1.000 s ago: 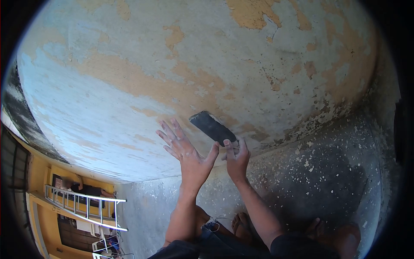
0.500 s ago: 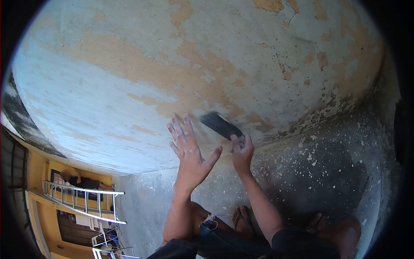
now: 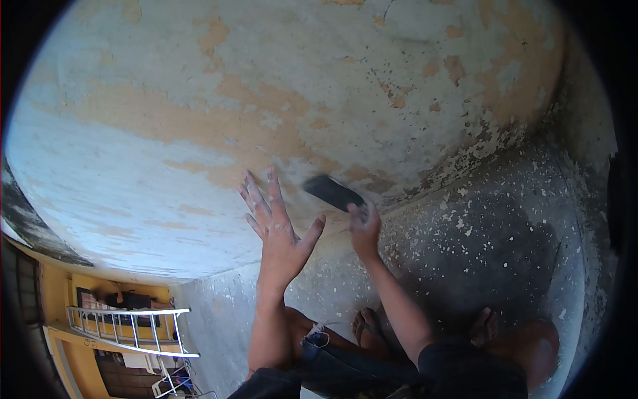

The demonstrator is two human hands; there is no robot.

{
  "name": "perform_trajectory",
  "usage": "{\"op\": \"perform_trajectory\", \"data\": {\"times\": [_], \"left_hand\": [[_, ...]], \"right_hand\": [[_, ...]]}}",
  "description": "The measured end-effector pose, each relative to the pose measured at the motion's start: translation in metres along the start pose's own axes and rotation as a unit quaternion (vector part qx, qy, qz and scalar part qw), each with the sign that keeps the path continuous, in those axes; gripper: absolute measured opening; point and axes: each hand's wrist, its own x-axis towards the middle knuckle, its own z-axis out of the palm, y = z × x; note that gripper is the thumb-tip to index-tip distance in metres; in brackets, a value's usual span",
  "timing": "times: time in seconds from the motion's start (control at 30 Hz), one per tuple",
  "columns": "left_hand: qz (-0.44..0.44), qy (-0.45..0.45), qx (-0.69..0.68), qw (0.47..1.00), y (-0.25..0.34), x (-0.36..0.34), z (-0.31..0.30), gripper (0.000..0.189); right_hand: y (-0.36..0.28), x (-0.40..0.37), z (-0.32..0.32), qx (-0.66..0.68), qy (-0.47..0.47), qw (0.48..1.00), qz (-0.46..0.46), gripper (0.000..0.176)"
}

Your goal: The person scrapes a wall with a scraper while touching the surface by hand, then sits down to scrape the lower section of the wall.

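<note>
My left hand (image 3: 279, 236) is spread with its fingers apart against the peeling wall (image 3: 219, 126), and nothing is in it. To its right, my right hand (image 3: 365, 225) grips one end of a dark, flat, oblong tool (image 3: 332, 192). The tool's far end is slightly blurred and lies at the wall's surface, low down near the floor. Patches of orange and pale paint show around both hands. The side of the tool towards the wall is hidden.
Paint flakes lie scattered over the grey floor (image 3: 458, 233). My feet in sandals (image 3: 369, 329) are below my hands. At the lower left are a metal ladder (image 3: 126, 332), another person (image 3: 129, 300) beyond it, and white chairs (image 3: 166, 382).
The view has shifted a little, so the wall and both hands appear further left. My right hand still holds the tool, and my left hand stays spread.
</note>
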Motion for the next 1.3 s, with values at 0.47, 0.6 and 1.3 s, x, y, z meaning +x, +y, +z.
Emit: {"op": "perform_trajectory", "data": {"times": [0.47,0.6,1.3], "left_hand": [[0.000,0.042,0.026,0.999,0.022,0.007,0.015,0.103],[0.009,0.026,0.036,0.999,0.028,0.008,0.017,0.102],[0.037,0.027,0.031,0.998,0.041,0.005,0.020,0.099]], "right_hand": [[-0.040,0.015,-0.005,0.033,-0.043,0.998,-0.014,0.032],[-0.019,-0.007,-0.038,0.002,0.018,0.998,0.058,0.030],[-0.102,0.026,-0.005,-0.048,-0.016,0.997,-0.052,0.040]]}}
